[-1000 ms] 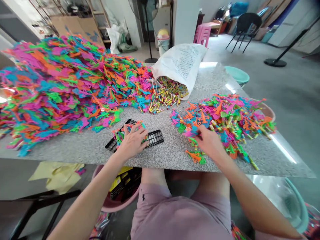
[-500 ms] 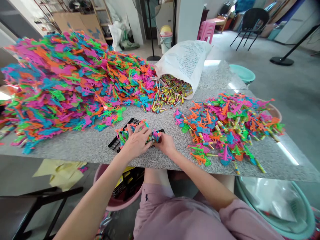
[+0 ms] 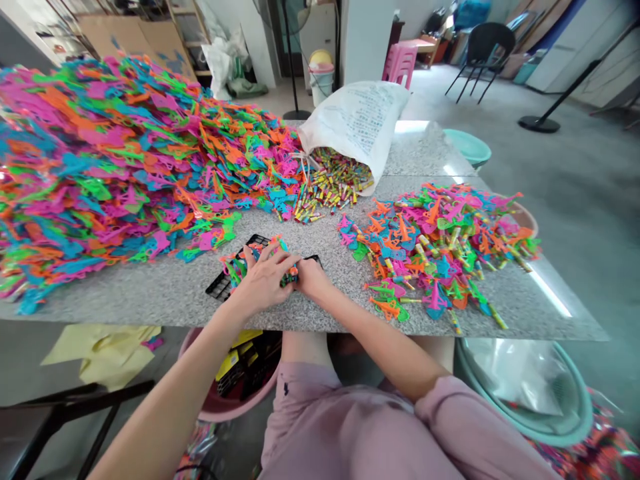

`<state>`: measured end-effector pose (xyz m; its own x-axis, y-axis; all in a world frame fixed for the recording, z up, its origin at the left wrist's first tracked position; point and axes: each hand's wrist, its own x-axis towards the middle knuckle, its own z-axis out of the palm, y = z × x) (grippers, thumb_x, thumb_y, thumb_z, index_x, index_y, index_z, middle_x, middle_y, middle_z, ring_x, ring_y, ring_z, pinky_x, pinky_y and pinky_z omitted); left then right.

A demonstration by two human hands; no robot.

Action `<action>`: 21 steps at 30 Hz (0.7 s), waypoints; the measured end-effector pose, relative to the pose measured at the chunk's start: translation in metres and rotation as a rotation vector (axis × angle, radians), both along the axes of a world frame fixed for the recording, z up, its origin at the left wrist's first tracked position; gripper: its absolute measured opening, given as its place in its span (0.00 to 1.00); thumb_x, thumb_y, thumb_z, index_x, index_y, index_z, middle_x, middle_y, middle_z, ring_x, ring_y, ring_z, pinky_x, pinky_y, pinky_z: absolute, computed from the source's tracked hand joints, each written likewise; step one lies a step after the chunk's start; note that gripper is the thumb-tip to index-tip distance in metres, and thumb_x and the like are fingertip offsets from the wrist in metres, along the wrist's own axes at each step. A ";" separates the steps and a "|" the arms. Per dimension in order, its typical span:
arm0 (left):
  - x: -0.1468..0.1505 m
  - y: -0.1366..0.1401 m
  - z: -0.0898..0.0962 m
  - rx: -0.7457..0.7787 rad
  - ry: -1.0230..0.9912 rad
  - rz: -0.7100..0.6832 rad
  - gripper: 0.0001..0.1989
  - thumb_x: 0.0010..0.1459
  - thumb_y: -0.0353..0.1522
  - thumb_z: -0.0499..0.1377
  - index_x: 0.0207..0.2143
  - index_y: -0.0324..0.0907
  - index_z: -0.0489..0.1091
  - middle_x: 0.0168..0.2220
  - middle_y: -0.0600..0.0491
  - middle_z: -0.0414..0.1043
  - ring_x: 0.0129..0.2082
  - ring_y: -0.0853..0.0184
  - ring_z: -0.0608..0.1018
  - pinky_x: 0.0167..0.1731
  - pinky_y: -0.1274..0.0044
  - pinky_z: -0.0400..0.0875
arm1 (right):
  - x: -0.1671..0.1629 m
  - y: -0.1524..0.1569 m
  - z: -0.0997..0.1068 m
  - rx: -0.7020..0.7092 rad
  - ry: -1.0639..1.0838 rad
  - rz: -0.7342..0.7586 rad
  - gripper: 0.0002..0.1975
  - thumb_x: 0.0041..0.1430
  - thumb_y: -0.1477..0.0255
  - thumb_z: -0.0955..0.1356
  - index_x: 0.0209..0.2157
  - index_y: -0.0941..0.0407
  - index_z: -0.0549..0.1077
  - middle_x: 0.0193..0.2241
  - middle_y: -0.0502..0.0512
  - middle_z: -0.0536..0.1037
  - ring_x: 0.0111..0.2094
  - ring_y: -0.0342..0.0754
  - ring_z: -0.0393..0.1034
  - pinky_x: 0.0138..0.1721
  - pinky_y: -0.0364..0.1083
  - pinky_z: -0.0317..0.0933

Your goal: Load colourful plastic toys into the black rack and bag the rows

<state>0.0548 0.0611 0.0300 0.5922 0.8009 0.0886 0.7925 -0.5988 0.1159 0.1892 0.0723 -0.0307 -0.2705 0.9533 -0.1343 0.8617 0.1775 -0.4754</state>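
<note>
A black grid tray [image 3: 219, 287] lies slanted near the table's front edge, with a row of bright plastic toy pieces [image 3: 235, 270] on it. My left hand [image 3: 267, 277] is palm down over these pieces, fingers curved across them and thumb close to the right hand. At the tray's right part, my right hand [image 3: 311, 277] is closed in a pinch on a small plastic toy piece [image 3: 293, 272] with orange and blue showing. The fingertips of the right hand are largely hidden. Part of the tray shows past its knuckles.
A big heap of coloured plastic pieces [image 3: 125, 167] fills the left side. Yellow patterned tubes [image 3: 330, 187] spill from a white sack [image 3: 360, 120] at the back. Pieces with tubes attached [image 3: 440, 253] are piled on the right. Below are a pink tub [image 3: 240, 413] and a green basin [image 3: 575, 427].
My right hand has shifted left against the left hand, and the pink and blue piece at its fingers is now mostly covered. The whole view has shifted slightly.
</note>
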 end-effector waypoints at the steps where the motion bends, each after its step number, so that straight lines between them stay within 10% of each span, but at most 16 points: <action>1: -0.001 0.001 0.000 0.005 -0.004 -0.016 0.21 0.55 0.35 0.58 0.53 0.49 0.70 0.51 0.46 0.73 0.63 0.45 0.61 0.61 0.39 0.32 | 0.001 -0.004 0.002 -0.018 0.005 -0.021 0.16 0.60 0.75 0.66 0.50 0.60 0.70 0.42 0.64 0.79 0.44 0.55 0.76 0.43 0.46 0.66; 6: -0.001 0.006 -0.006 0.067 -0.010 -0.003 0.12 0.62 0.41 0.55 0.43 0.45 0.73 0.48 0.44 0.74 0.60 0.45 0.64 0.59 0.37 0.30 | 0.052 -0.070 0.010 0.090 0.040 -0.044 0.16 0.63 0.73 0.66 0.53 0.56 0.65 0.49 0.61 0.74 0.46 0.50 0.74 0.44 0.45 0.66; 11: 0.001 0.007 -0.007 0.069 -0.004 -0.006 0.10 0.61 0.40 0.56 0.40 0.47 0.72 0.49 0.44 0.74 0.60 0.44 0.64 0.57 0.34 0.32 | 0.134 -0.127 0.015 0.056 -0.438 -0.209 0.16 0.59 0.84 0.63 0.49 0.60 0.69 0.45 0.68 0.74 0.42 0.54 0.74 0.39 0.46 0.67; 21: 0.002 0.002 0.001 0.053 0.042 -0.004 0.12 0.63 0.41 0.54 0.42 0.46 0.71 0.49 0.44 0.73 0.60 0.44 0.64 0.58 0.35 0.37 | 0.089 -0.058 0.017 0.031 -0.255 -0.009 0.13 0.63 0.80 0.63 0.47 0.62 0.71 0.43 0.65 0.75 0.43 0.54 0.74 0.42 0.48 0.68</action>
<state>0.0567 0.0629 0.0308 0.5996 0.7932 0.1061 0.7935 -0.6065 0.0503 0.2778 0.0147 -0.0134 -0.2229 0.9603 -0.1676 0.9548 0.1803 -0.2364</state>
